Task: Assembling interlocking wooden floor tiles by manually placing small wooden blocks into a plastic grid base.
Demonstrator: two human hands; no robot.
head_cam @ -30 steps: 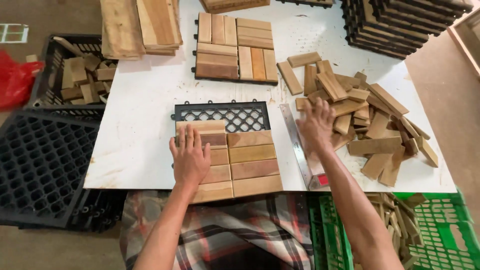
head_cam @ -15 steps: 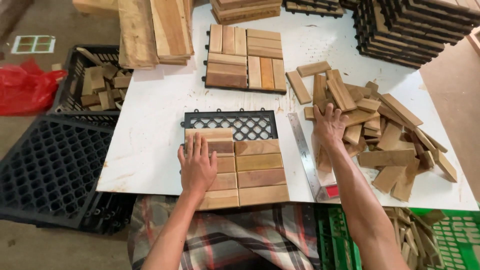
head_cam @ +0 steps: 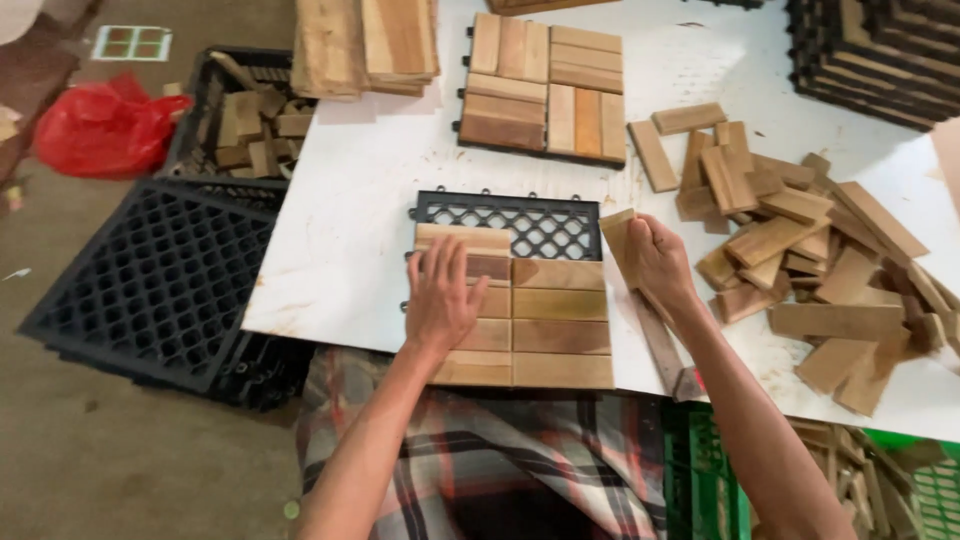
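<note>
A black plastic grid tile base lies on the white table, most of it covered by wooden slats. My left hand rests flat on the slats of the left column. My right hand is closed around a single wooden slat, held just right of the tile's upper right corner. The top right strip of the grid is bare.
A loose pile of slats lies to the right. A finished tile sits further back, stacked boards at top left, black tile stacks at top right. Black crates stand left; a metal ruler lies beside the tile.
My right hand has left the slat pile with one slat and moved left toward the tile. My left hand stays on the slats. The camera has shifted closer.
</note>
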